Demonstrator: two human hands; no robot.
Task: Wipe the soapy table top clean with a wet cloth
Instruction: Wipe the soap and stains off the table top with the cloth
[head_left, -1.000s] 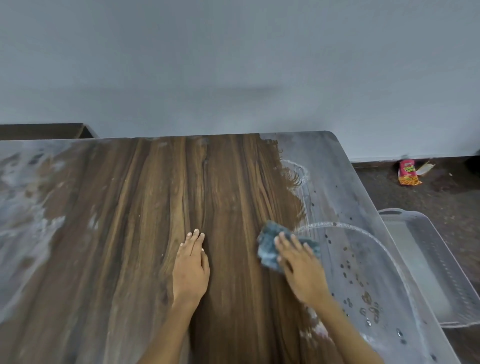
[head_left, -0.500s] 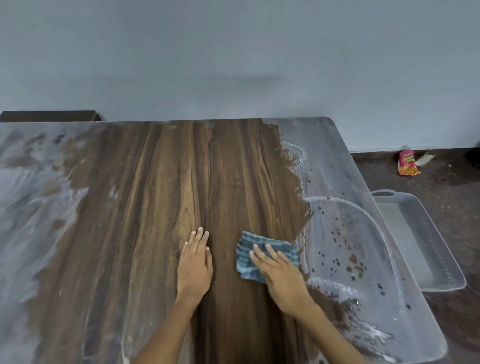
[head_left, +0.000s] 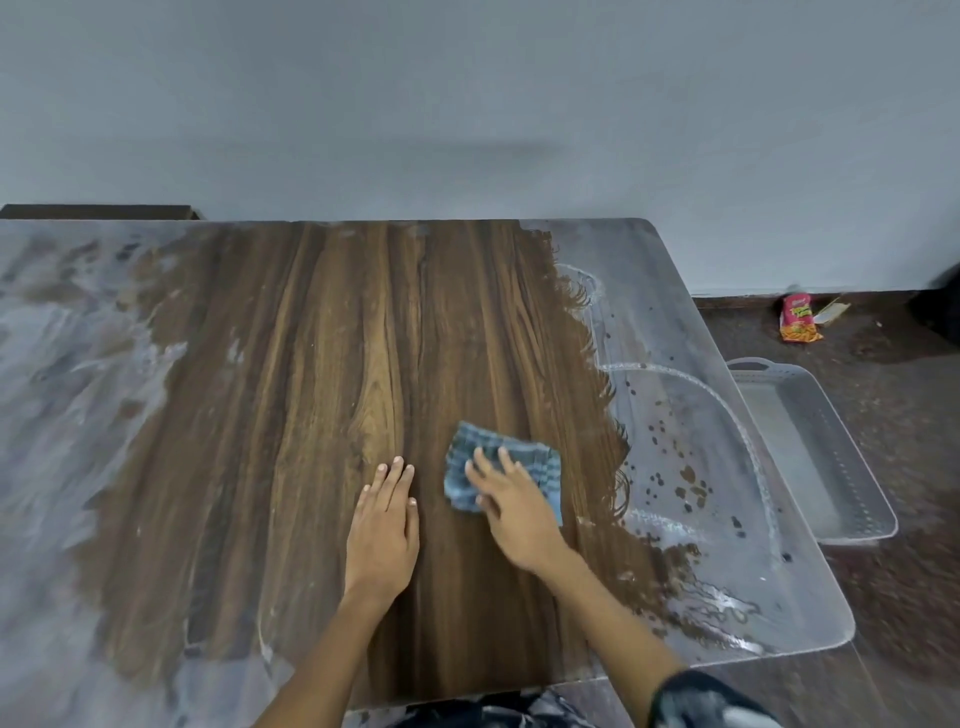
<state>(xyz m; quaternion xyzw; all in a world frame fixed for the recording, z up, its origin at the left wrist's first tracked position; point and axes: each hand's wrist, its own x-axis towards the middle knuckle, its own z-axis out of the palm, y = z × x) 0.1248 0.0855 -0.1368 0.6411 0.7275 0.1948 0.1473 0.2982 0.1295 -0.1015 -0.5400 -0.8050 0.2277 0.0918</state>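
A dark wood-grain table top (head_left: 311, 389) fills the view. Its middle band shows bare wood, while grey-white soap film (head_left: 691, 415) covers the right side and more suds (head_left: 67, 405) cover the left. My right hand (head_left: 511, 506) presses flat on a folded blue checked cloth (head_left: 498, 460) lying on the bare wood near the centre, just left of the right soapy patch. My left hand (head_left: 384, 530) rests flat on the wood beside it, fingers together, holding nothing.
A white plastic tray (head_left: 810, 447) sits on the brown floor just past the table's right edge. A red snack packet (head_left: 799, 317) lies on the floor by the grey wall. A dark cabinet top (head_left: 98, 211) shows at the back left.
My right hand has slid the cloth leftward, away from the right soapy patch and closer to my left hand. The left hand has stayed in place.
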